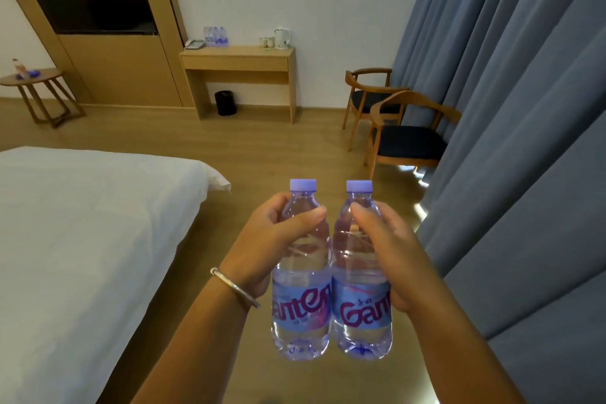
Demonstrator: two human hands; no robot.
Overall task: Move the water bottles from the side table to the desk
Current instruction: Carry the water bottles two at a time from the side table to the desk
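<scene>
In the head view, 2 water bottles are held upright and side by side above the wooden floor [269,154], their sides touching. The left bottle [301,272] is gripped by the left hand [272,246], whose fingers [278,207] are curled round the upper body, with the thumb laid across the front. The right bottle [360,275] is gripped by the right hand [390,249] in the same way, its thumb [364,216] pressed on the front below the neck. Both bottles are capped in pale purple and wrapped in a blue label with magenta lettering. A metal bangle [234,285] is worn on the left wrist.

A white bed [82,223] is seen on the left and blue curtains [524,108] on the right. Against the far wall a wooden table [237,56] is set, on which more bottles [215,36], a telephone [194,44], 2 cups [267,41] and a white kettle [282,38] are stood. A black bin [225,103] is placed beneath it. A round side table [36,79] is seen far left, and 2 wooden chairs [403,128] are set beside the curtains.
</scene>
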